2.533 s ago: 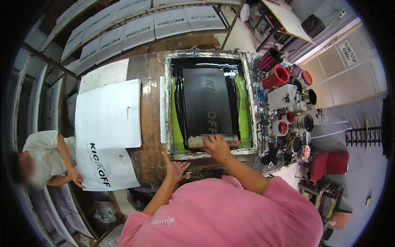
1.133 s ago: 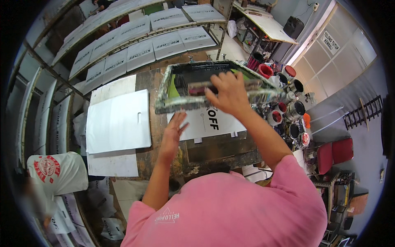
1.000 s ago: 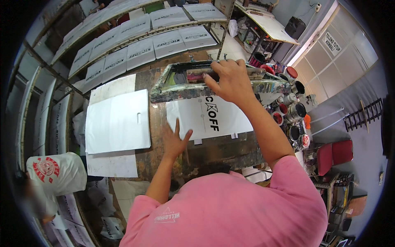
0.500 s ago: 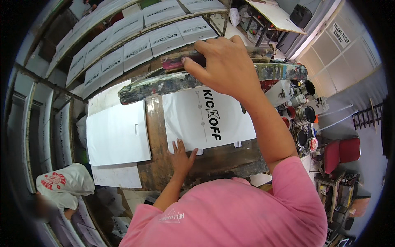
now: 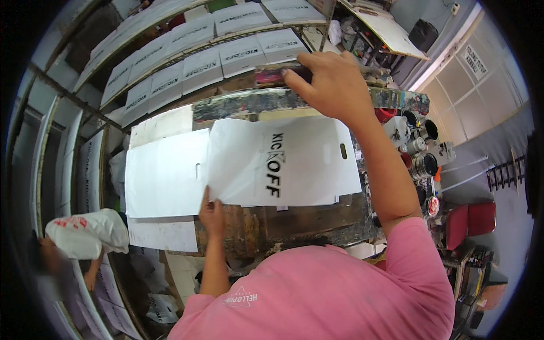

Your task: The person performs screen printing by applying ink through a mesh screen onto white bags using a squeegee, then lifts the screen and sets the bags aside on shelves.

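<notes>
A white plastic bag point(image 5: 317, 164) with black lettering and a die-cut handle slot lies across the work table, its left end lifted and curving. My left hand point(image 5: 212, 214) pinches that bag's lower left corner. Beside it on the left is a stack of blank white bags point(image 5: 164, 175), each with the same slot cut. Over the far side of the table, my right hand point(image 5: 334, 85) is closed on a paint-stained wooden frame bar point(image 5: 272, 75). Just nearer than this bar runs a thick paint-crusted beam point(image 5: 243, 103).
Racks at the back hold several printed white bags point(image 5: 202, 68). Open paint tubs point(image 5: 424, 165) crowd the table's right end, near a red chair point(image 5: 467, 218). At the left, a person in a white shirt point(image 5: 88, 232) bends beside more racks. A white-topped table point(image 5: 385, 28) stands far right.
My left hand went from resting flat by the printed bag to pinching its corner, and the bag has shifted left with that end raised. My right hand stays on the frame bar.
</notes>
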{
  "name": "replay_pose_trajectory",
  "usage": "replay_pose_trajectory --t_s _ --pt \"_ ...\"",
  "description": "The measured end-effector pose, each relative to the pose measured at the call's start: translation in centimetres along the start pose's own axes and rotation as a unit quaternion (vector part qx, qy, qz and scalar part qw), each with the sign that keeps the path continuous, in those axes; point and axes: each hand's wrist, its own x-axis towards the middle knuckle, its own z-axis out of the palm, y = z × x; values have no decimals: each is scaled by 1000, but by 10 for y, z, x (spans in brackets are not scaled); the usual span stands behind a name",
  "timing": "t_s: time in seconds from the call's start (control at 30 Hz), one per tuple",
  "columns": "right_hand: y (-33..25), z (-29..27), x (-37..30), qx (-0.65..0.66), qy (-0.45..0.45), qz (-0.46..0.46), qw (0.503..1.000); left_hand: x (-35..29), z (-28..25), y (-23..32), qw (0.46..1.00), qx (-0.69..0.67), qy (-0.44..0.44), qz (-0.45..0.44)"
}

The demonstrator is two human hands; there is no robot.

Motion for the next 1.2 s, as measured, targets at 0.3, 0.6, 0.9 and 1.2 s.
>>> replay_pose_trajectory --t_s 0.3,0.6,0.9,1.2 --pt "-11 8 -27 -2 36 -15 999 72 -206 -130 980 99 155 -75" --pt "-13 11 -57 -13 51 -18 998 56 -79 5 979 -2 -113 167" --pt "18 95 -200 113 -370 -54 921 -105 36 62 789 -483 -249 -285" --pt "132 314 -101 72 -202 -51 975 -109 75 -47 762 -405 -87 -499"
